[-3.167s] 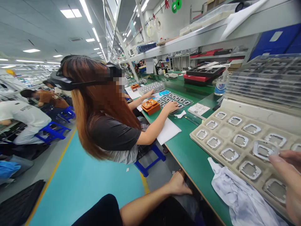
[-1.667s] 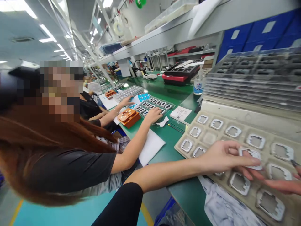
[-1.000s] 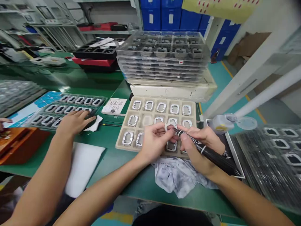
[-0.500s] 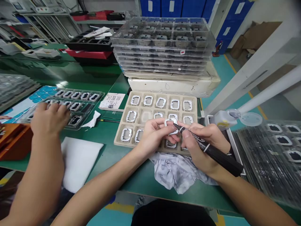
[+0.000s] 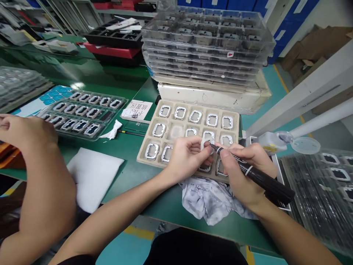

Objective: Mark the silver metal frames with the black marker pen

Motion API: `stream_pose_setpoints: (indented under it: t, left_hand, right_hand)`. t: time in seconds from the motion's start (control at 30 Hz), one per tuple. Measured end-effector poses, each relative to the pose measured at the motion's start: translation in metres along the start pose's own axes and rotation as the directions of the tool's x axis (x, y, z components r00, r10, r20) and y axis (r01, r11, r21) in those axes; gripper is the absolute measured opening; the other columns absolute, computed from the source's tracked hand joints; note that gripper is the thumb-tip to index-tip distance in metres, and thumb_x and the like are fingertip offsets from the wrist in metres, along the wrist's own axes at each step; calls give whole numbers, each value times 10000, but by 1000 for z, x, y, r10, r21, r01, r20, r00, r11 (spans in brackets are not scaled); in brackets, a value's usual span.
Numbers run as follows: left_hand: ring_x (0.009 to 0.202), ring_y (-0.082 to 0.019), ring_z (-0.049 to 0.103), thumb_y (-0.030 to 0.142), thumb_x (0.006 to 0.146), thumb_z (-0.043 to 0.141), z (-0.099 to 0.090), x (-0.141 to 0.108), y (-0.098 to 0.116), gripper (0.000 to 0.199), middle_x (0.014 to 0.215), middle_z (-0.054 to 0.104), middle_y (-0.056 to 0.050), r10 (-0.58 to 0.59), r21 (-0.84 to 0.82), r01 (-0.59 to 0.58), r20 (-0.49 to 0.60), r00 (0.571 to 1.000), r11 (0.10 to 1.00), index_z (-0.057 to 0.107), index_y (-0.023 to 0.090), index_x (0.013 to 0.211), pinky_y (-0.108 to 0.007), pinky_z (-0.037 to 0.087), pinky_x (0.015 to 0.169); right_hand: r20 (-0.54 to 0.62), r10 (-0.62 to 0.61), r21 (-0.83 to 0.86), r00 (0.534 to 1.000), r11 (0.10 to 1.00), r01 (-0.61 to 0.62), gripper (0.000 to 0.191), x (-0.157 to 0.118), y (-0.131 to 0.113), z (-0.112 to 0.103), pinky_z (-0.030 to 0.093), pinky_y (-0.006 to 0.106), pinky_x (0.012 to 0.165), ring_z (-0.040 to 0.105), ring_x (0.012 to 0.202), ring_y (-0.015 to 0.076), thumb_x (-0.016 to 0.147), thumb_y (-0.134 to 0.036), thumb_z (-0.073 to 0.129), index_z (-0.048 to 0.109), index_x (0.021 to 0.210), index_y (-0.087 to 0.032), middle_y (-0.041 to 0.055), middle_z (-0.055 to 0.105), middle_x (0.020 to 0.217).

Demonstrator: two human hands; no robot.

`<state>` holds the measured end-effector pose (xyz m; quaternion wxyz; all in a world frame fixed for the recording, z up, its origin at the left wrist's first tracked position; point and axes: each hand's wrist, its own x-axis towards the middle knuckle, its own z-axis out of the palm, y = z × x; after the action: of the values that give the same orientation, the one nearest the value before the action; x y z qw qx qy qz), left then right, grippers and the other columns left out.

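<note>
My left hand (image 5: 190, 156) pinches a small silver watch-case-like frame (image 5: 205, 144) above a beige compartment tray (image 5: 141, 154). A black marker pen (image 5: 264, 182) is gripped in my right hand (image 5: 244, 169), its tip touching or very close to the frame. Similar silver frames (image 5: 211, 120) sit in most of the tray's pockets; one pocket (image 5: 176, 131) in the middle row holds no frame. My hands cover part of the tray's lower right. A crumpled grey-white cloth (image 5: 208, 202) lies at the tray's front edge.
Clear trays are stacked (image 5: 204, 55) on a white box (image 5: 212, 95) behind. A clear tray of frames (image 5: 82, 114), a white foam sheet (image 5: 95, 173) and a co-worker's arm (image 5: 46, 176) are left. At right stand a plastic bottle (image 5: 271, 141) and more stacked trays (image 5: 317, 198).
The co-worker's hand has moved left, off the clear tray. My view has shifted slightly; my hands keep the frame and marker together, with the frame tilted differently.
</note>
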<state>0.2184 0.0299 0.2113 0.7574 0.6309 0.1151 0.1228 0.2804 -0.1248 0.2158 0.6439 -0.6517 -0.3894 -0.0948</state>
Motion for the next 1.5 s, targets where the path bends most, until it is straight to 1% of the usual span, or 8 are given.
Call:
stream_pose_setpoints:
  t: [0.17, 0.27, 0.47, 0.67, 0.83, 1.0, 1.17, 1.5]
  left_hand:
    - [624, -152, 741, 263, 864, 786, -4, 2, -6, 209, 653, 739, -26, 91, 76, -91, 1, 996, 993, 664, 155, 734, -218, 563, 563]
    - [685, -139, 753, 235, 878, 776, -5, 4, -8, 168, 732, 776, -31, 135, 65, -135, 17, 991, 989, 690, 149, 763, -210, 576, 611]
    - [712, -123, 749, 205, 886, 782, -7, 9, -6, 105, 769, 794, -32, 166, -22, -165, 64, 984, 986, 733, 139, 821, -214, 596, 681]
    - [746, -141, 749, 305, 858, 847, -10, 12, -6, 187, 800, 799, -53, 117, -47, -114, 77, 990, 992, 757, 141, 868, -242, 593, 704]
    - [735, -134, 733, 321, 826, 882, -9, 10, -6, 227, 794, 791, -49, 95, -72, -89, 81, 992, 993, 755, 136, 858, -234, 578, 710]
    - [679, -119, 727, 297, 776, 917, -7, 8, -5, 248, 773, 784, -38, -11, -204, 37, 127, 992, 978, 769, 128, 880, -197, 568, 663]
    - [617, -88, 708, 274, 769, 928, -6, 7, -4, 237, 750, 776, -19, -33, -255, 76, 167, 985, 964, 761, 129, 854, -173, 572, 645]
    - [588, -104, 713, 220, 844, 851, -1, 1, -3, 201, 690, 765, -6, 47, -116, -39, 67, 997, 992, 687, 150, 751, -189, 583, 572]
  right_hand:
    - [5, -23, -38, 1000, 999, 23, 156, -2, 1, -1, 687, 437, 894, 655, 624, 156, 974, -176, 736, 608, 928, -253, -64, 600, 701]
    - [0, -97, -80, 995, 992, 96, 189, -1, 2, -1, 689, 458, 956, 719, 755, 188, 937, -134, 755, 603, 929, -246, -41, 640, 773]
    - [110, -216, -64, 970, 973, 224, 276, 5, -7, -5, 716, 463, 939, 727, 743, 173, 887, 5, 714, 573, 955, -223, -37, 659, 768]
    - [171, -347, -109, 922, 924, 367, 369, 8, -9, -9, 732, 438, 901, 767, 800, 208, 834, 83, 723, 608, 1066, -180, 37, 735, 873]
    - [132, -388, -159, 912, 900, 406, 314, 11, -8, -1, 743, 460, 888, 727, 708, 181, 852, 62, 699, 597, 975, -209, -20, 666, 740]
    - [183, -452, -285, 873, 825, 488, 235, 14, -9, 5, 747, 481, 879, 688, 641, 163, 878, -13, 654, 544, 929, -215, -47, 594, 677]
    - [147, -452, -273, 880, 837, 475, 261, 12, -8, 4, 740, 442, 895, 653, 655, 137, 871, 16, 669, 573, 971, -205, -45, 607, 719]
    - [57, -450, -205, 891, 868, 451, 331, 9, 0, 6, 747, 431, 868, 667, 651, 138, 807, 117, 742, 627, 948, -159, -29, 633, 737]
